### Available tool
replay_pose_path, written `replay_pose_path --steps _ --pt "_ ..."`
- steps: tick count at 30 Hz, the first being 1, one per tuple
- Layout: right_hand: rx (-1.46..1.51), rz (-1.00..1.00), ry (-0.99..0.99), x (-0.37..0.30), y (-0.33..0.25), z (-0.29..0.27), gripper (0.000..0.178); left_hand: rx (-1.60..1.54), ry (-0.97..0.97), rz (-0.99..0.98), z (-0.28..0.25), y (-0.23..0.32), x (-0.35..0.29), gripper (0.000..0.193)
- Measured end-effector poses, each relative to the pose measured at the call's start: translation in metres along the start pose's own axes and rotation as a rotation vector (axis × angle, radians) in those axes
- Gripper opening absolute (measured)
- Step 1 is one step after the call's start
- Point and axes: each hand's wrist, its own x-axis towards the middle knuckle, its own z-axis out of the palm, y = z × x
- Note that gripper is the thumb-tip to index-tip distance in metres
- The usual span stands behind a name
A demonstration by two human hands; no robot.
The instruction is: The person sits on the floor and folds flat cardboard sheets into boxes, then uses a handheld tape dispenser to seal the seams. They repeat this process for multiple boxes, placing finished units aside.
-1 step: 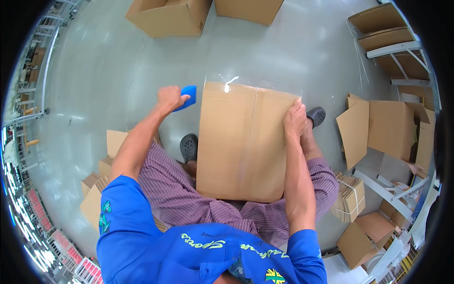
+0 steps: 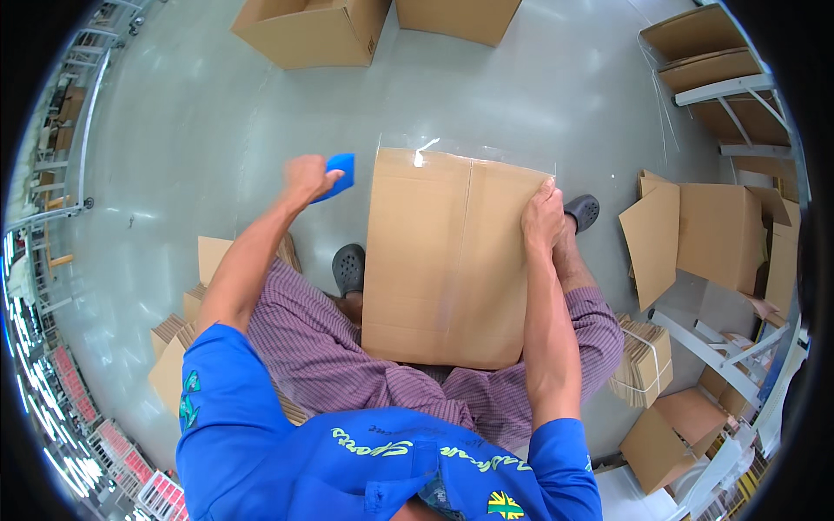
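Observation:
A brown cardboard box stands between my knees, its top flaps meeting along a lengthwise seam. Clear tape runs along its far edge, glossy, with loose ends sticking past the corners. At the box's far right corner, my right hand is closed on the edge. Out to the left of the box, and apart from it, my left hand grips a flat, bright blue object. Its exact kind is hard to make out, as the fingers cover part of it.
Two open cartons stand on the floor ahead. Opened boxes and a strapped bundle of flat cardboard lie to my right, near white metal frames. More cardboard is by my left thigh. Wheeled racks line the far left.
My left hand has shifted very slightly to the left and away from me with the blue object. My right hand stays on the box corner.

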Motion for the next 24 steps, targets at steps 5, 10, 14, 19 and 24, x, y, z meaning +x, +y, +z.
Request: replay_pose_path --steps 5,10,14,19,24 --pt "0.0 -0.214 0.271 0.003 0.011 0.013 0.052 -0.404 0.283 0.043 -0.061 -0.013 -0.076 0.039" --pt "0.042 -0.703 0.432 -0.007 0.02 0.007 0.037 -0.567 0.259 0.441 -0.055 0.079 -0.186 0.029" --pt "0.115 -1.031 0.151 -0.02 0.016 0.005 0.03 -0.397 0.134 0.858 -0.026 0.158 -0.217 0.024" --pt "0.058 -1.209 0.03 -0.028 0.003 0.001 0.029 -0.899 0.217 0.976 -0.033 0.179 -0.203 0.03" --pt "-0.025 -1.223 -0.051 -0.032 -0.008 -0.004 0.036 -0.666 0.335 0.642 -0.032 0.199 -0.088 0.042"
